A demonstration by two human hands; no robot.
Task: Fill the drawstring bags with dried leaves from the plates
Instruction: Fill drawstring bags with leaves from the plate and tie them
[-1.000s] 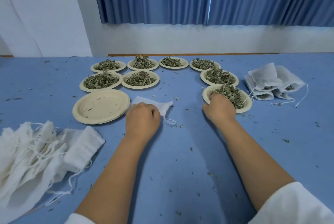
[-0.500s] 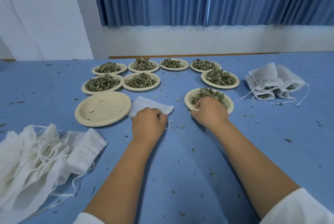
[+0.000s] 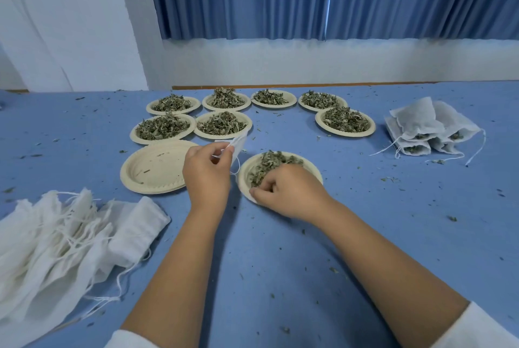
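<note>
Beside empty plates (image 3: 151,168): bag (image 3: 239,143), pinched by left hand (image 3: 206,176), now lifted; leaf plate (image 3: 315,171), gripped by right hand (image 3: 289,193), dragged nearer.

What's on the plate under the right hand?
Dried leaves heaped on the far half of the plate; its left rim is bare. The right hand covers the near part, hiding whatever its fingers hold.

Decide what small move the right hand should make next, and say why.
Probably pinch up dried green leaves: the right hand curls over the near rim of the round beige paper plate heaped with them, while the left hand holds a small white drawstring bag lifted just beside it.
</note>
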